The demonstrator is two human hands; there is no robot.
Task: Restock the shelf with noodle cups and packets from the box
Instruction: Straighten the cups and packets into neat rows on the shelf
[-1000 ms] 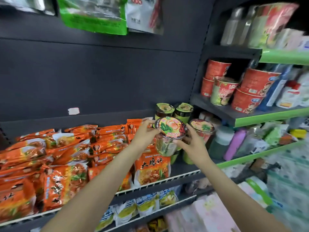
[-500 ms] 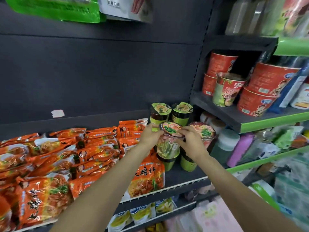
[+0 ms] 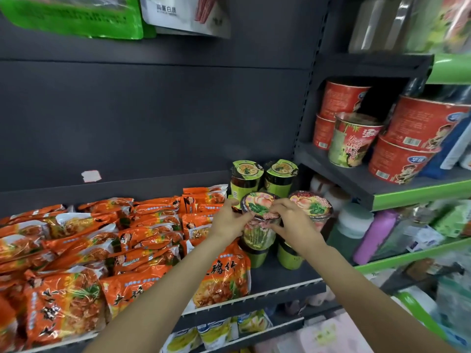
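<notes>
Noodle cup [image 3: 258, 226] atop green cup [image 3: 254, 256], both hands [image 3: 229, 221] gripping it

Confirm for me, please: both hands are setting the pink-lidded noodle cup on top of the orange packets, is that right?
Not quite. In the head view both hands, left and right, hold the pink-lidded noodle cup on top of a green cup, beside the orange packets, not on them.

Forearms bare — no sleeves; hands [image 3: 230, 220] ungloved.

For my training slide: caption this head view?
Both hands set a noodle cup atop a green cup beside orange packets.
</notes>
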